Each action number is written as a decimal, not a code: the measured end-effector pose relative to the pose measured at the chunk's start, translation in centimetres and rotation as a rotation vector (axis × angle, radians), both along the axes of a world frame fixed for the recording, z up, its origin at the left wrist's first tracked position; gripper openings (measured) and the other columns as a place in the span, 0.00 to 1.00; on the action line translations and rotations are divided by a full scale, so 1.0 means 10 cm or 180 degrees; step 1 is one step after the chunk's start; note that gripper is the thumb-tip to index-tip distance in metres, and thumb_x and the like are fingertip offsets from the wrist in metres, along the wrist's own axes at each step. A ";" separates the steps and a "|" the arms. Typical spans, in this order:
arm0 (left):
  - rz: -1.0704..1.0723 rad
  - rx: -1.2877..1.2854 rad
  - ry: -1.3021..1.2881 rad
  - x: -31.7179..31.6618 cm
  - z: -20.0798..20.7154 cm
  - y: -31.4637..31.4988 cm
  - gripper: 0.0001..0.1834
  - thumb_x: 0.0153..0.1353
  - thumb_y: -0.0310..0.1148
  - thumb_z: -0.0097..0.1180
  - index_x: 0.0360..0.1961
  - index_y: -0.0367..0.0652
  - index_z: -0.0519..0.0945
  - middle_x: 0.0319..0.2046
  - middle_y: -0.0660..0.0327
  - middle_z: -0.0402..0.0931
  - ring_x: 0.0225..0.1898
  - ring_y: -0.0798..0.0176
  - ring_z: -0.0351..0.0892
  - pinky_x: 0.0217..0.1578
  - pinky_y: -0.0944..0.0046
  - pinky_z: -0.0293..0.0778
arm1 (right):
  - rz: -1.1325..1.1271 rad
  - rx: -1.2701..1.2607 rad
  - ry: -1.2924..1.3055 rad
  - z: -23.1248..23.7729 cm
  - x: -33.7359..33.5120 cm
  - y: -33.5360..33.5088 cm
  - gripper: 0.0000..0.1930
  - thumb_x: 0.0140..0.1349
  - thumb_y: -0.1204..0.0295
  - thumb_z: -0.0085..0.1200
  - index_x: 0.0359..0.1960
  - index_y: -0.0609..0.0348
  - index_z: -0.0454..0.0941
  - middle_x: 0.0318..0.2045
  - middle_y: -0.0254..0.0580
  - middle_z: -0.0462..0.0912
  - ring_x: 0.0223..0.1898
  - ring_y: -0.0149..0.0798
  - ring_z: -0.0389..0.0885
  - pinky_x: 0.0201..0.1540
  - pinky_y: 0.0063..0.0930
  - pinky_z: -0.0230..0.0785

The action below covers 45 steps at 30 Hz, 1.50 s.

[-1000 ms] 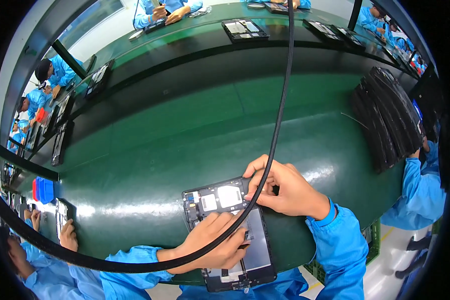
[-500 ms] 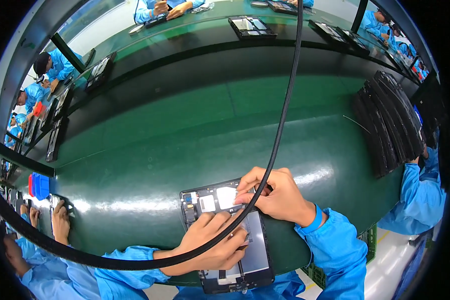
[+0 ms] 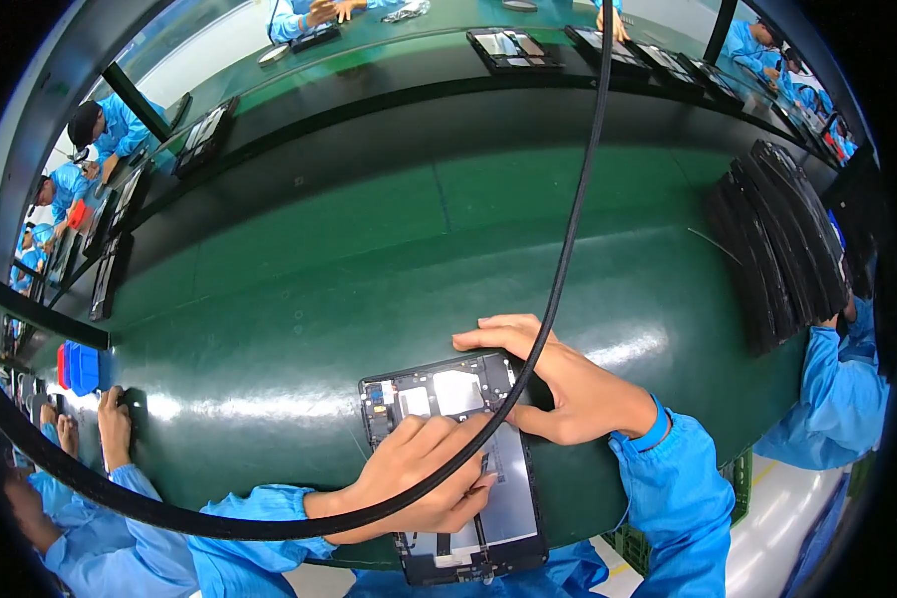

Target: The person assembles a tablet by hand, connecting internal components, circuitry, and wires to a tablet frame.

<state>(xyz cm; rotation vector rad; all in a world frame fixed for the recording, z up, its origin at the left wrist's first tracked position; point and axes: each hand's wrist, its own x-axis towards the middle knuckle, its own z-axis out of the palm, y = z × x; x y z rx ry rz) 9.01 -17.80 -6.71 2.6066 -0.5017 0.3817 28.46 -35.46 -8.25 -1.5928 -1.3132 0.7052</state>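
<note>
Nearest to the camera, a black cable (image 3: 568,249) is seen arching over an opened tablet (image 3: 508,458). The tablet is laid at the near edge of the green desk (image 3: 369,279), its inner parts exposed: 2 white patches (image 3: 458,392) are shown in its far half, and a silvery sheet (image 3: 511,513) is spread over its nearer half. The tablet's middle is covered by the left hand (image 3: 419,473); its fingers are bent inward, and whether anything is pinched beneath them cannot be told. The tablet's far right corner is straddled by the right hand (image 3: 578,394); its fingers are spread and released, with the thumb placed at the tablet's right edge and the forefinger stretched out past its far edge. On the right wrist a blue band (image 3: 652,429) is worn.

To the right of the tablet, below desk level, a green crate (image 3: 743,488) is partly seen. Well to the tablet's left, a co-worker's hand (image 3: 117,431) is held over the desk, and a blue bin (image 3: 84,369) and a red bin (image 3: 63,367) are set side by side. Farther to the tablet's right, black slabs (image 3: 777,249) are stacked. Well beyond the tablet, more opened tablets (image 3: 513,48) are lined up along a black shelf (image 3: 419,100).
</note>
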 end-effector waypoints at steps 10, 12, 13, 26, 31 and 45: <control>-0.0003 -0.0098 -0.0065 -0.01 -0.07 0.01 0.15 0.56 0.35 0.76 0.26 0.42 0.79 0.58 0.47 0.85 0.35 0.59 0.85 0.37 0.57 0.68 | 0.0129 -0.0346 0.0640 0.06 0.01 0.03 0.42 0.58 0.83 0.63 0.79 0.54 0.68 0.73 0.49 0.79 0.79 0.57 0.72 0.89 0.61 0.24; -0.0010 -0.0114 -0.0048 0.01 -0.07 0.01 0.15 0.56 0.35 0.76 0.27 0.42 0.79 0.58 0.48 0.85 0.35 0.59 0.85 0.37 0.57 0.68 | 0.0122 -0.0405 0.0658 0.08 0.01 0.03 0.42 0.58 0.83 0.62 0.79 0.53 0.68 0.72 0.48 0.79 0.80 0.56 0.71 0.89 0.63 0.23; -0.0036 -0.0122 -0.0032 0.02 -0.06 0.00 0.15 0.56 0.35 0.75 0.27 0.42 0.79 0.59 0.48 0.85 0.36 0.59 0.85 0.37 0.56 0.68 | 0.0098 -0.0454 0.0674 0.08 0.00 0.02 0.42 0.58 0.83 0.61 0.79 0.52 0.68 0.72 0.47 0.79 0.80 0.55 0.71 0.89 0.65 0.22; 0.0087 -0.0194 -0.0076 0.02 -0.09 -0.01 0.15 0.57 0.39 0.75 0.30 0.45 0.79 0.61 0.52 0.86 0.36 0.58 0.82 0.38 0.56 0.67 | -0.0002 -0.0411 0.0704 0.12 -0.03 0.03 0.38 0.57 0.87 0.56 0.73 0.54 0.73 0.69 0.44 0.79 0.77 0.50 0.73 0.88 0.64 0.21; 0.0114 -0.0331 -0.0212 -0.14 -0.04 0.22 0.19 0.61 0.49 0.68 0.37 0.42 0.84 0.56 0.52 0.85 0.44 0.55 0.78 0.42 0.53 0.69 | -0.0013 -0.0359 0.0656 0.08 -0.03 0.03 0.35 0.60 0.87 0.57 0.72 0.54 0.74 0.71 0.46 0.79 0.79 0.51 0.72 0.89 0.61 0.23; 0.2108 -0.1968 0.1187 -0.51 -0.12 0.49 0.14 0.68 0.25 0.67 0.52 0.39 0.77 0.20 0.59 0.83 0.12 0.66 0.75 0.16 0.60 0.62 | 0.0089 -0.0451 0.0657 0.14 -0.03 0.07 0.33 0.60 0.87 0.59 0.70 0.56 0.76 0.75 0.50 0.77 0.81 0.51 0.70 0.89 0.61 0.24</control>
